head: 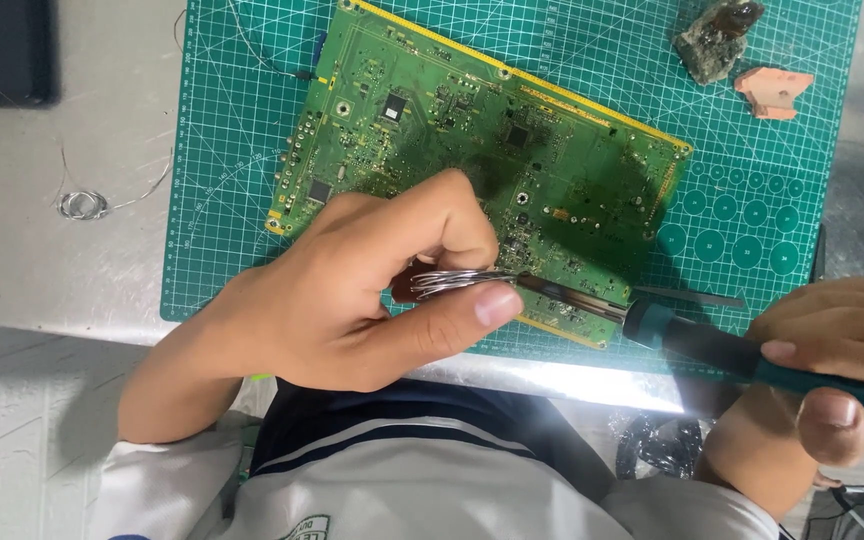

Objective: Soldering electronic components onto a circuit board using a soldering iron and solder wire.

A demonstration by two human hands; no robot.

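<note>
A large green circuit board point(472, 130) lies tilted on a green cutting mat point(232, 150). My left hand point(352, 290) hovers over the board's near edge, pinching a small coil of silvery solder wire point(452, 281) between thumb and fingers. My right hand point(842, 350) grips the teal handle of a soldering iron point(692, 335). The iron's dark metal tip point(562, 290) points left and meets the wire end near the board's near edge. The exact contact point is partly hidden by my left thumb.
A lump of grey-brown material point(717, 40) and a pink chipped piece point(774, 90) lie at the mat's far right. A loose wire coil point(84, 205) rests on the grey table, left of the mat. A dark object point(2, 50) sits at the far left corner.
</note>
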